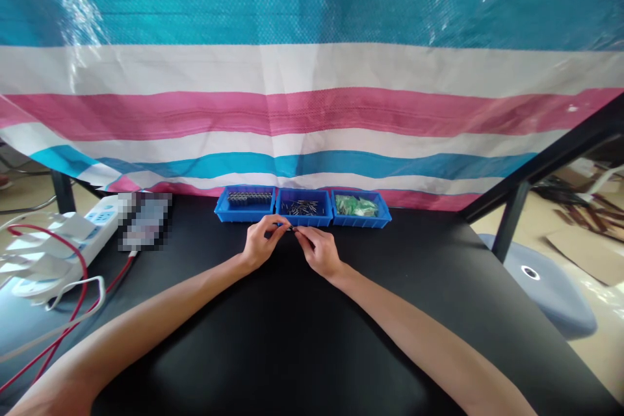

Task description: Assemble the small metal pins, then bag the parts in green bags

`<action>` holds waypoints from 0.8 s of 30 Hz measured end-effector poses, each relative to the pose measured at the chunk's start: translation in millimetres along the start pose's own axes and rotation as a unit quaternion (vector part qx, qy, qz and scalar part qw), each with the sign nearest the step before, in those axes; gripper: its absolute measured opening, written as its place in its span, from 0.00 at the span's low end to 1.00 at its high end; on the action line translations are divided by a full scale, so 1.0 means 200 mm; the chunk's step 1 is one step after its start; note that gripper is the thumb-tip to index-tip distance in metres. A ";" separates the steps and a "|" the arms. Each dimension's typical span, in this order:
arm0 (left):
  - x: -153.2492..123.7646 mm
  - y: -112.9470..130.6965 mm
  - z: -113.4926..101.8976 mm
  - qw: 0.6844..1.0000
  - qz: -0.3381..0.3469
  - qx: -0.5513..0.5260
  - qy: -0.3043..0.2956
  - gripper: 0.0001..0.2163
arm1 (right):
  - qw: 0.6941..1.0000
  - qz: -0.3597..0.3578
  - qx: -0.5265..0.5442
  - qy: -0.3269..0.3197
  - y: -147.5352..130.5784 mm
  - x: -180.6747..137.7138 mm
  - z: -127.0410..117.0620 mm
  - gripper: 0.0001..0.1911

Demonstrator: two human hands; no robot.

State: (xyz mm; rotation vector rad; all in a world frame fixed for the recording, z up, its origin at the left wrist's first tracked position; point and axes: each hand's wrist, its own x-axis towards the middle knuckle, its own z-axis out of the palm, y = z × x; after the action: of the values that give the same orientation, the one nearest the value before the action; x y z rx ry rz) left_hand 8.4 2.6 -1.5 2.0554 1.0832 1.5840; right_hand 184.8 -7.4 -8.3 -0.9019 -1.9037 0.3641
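Observation:
My left hand [259, 246] and my right hand [320, 251] meet just in front of the blue bins, fingertips almost touching. Between them is a small, thin metal piece [291, 228], dark with a shiny spot, pinched from both sides; its exact kind is too small to make out. Behind the hands, the middle blue bin [327, 216] holds a loose heap of slim metal pieces [303, 208]. In the left blue bin [244, 214] lie rows of small round metal parts [249, 197]. Green and whitish plastic packets [357, 206] fill the right blue bin [363, 221].
A black table [292, 338] carries everything. On the left are a white power strip [104, 214] with plugs, red and white cables [80, 318] and a blurred-out device [145, 221]. A striped plastic sheet [312, 110] hangs behind the bins. Beyond the right edge stands a grey stool [550, 292].

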 end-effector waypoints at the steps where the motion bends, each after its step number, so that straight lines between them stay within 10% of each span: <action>1: 0.00 0.00 0.00 1.000 -0.001 -0.002 -0.002 0.05 | 1.000 0.000 0.000 -0.001 0.00 0.00 0.00 0.10; 24: 0.00 0.00 0.00 1.000 -0.008 -0.012 -0.005 0.05 | 1.000 0.004 0.006 -0.021 0.02 -0.01 0.01 0.12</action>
State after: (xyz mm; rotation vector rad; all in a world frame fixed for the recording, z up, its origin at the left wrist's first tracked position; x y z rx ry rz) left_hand 8.5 2.0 -0.7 2.0324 1.0689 1.5696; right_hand 184.8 -5.2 -12.4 -0.9009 -1.9347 0.4017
